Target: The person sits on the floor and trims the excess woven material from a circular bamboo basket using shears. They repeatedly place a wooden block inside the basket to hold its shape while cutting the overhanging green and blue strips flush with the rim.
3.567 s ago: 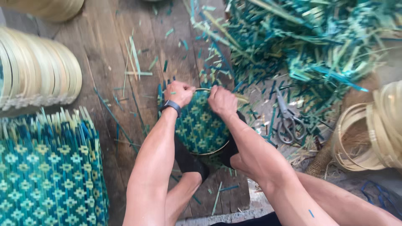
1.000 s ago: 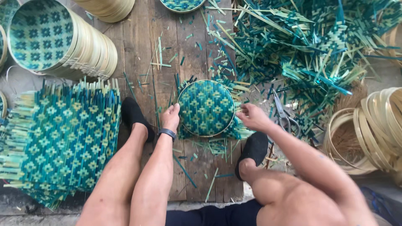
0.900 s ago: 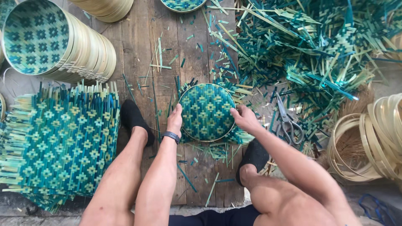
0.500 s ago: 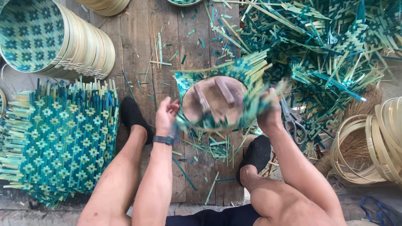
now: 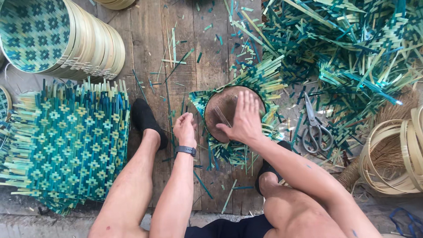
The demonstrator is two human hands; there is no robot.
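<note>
Weathered wooden plank floor [image 5: 150, 39] in daylight

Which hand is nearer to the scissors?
Right. The right hand lies on the round frame, just left of the scissors; the left hand is farther left.

Materials and finishes

Worn, matt wooden planks [image 5: 207, 53]; woven mats [image 5: 66, 145] of flat, smooth green-and-pale strips; pale, smooth bent-wood hoops [image 5: 392, 158]; metal scissors [image 5: 315, 128], dull grey; loose offcuts [image 5: 352, 48] of the same strip.
</note>
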